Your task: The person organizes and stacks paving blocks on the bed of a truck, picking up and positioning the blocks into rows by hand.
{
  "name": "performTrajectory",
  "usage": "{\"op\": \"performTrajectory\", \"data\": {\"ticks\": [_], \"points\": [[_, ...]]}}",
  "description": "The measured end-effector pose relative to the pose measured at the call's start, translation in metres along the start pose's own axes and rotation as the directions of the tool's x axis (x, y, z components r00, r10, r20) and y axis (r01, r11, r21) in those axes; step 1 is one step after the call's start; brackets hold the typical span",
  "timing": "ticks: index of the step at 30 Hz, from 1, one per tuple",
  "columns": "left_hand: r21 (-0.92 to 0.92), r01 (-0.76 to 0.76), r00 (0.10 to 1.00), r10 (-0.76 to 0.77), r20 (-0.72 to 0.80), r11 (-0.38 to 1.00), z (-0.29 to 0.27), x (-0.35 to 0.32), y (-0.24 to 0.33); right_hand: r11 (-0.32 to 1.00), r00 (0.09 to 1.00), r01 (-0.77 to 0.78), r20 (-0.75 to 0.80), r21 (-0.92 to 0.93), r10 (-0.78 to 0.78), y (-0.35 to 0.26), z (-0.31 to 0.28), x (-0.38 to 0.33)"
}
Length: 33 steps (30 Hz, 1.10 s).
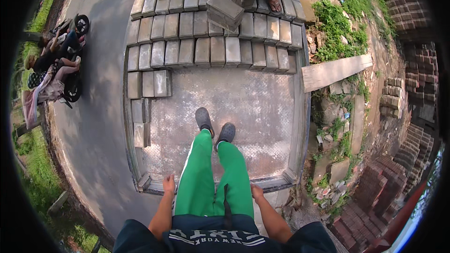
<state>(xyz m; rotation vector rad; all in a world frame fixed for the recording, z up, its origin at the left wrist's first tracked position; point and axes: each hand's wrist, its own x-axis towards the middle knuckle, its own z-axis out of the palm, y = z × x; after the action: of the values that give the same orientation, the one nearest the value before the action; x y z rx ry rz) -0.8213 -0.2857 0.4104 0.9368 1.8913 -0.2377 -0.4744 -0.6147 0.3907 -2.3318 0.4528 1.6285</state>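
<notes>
The left hand (169, 185) hangs loosely curled around nothing visible; the right hand (257, 192) is half hidden beside the green trousers (236, 171), so I cannot tell its grip, though any lift should go best two-handed, feet braced on the metal bed (243, 93). Left to right: five paving blocks (162, 83) down the bed's left side, packed block rows (217, 50) at the far end, two dark clogs (203, 118) mid-bed, one plank (337, 71) at right.

White capital letters (213, 233) on dark shirt front (211, 223) (pale stripes (253, 241) flank lower line).
</notes>
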Motion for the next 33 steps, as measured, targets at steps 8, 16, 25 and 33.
{"op": "performTrajectory", "data": {"ticks": [8,16,25,33], "points": [[-0.420,-0.008,0.986,-0.061,-0.152,0.908,-0.018,0.002,0.039,0.997,0.998,0.057,-0.029,0.059,-0.055,-0.103,0.002,-0.001],[-0.250,0.084,0.954,-0.150,-0.259,0.965,-0.018,-0.009,0.033,1.000,1.000,-0.009,-0.016,0.010,0.009,-0.133,0.005,-0.002],[-0.185,0.047,0.952,-0.100,-0.288,0.982,-0.009,-0.008,0.006,0.990,0.988,0.100,-0.105,-0.096,-0.110,-0.140,0.020,-0.022],[-0.214,0.073,0.964,-0.124,-0.236,0.974,-0.013,-0.003,0.008,0.974,0.993,0.070,-0.076,-0.215,-0.088,-0.135,0.014,-0.005]]}}
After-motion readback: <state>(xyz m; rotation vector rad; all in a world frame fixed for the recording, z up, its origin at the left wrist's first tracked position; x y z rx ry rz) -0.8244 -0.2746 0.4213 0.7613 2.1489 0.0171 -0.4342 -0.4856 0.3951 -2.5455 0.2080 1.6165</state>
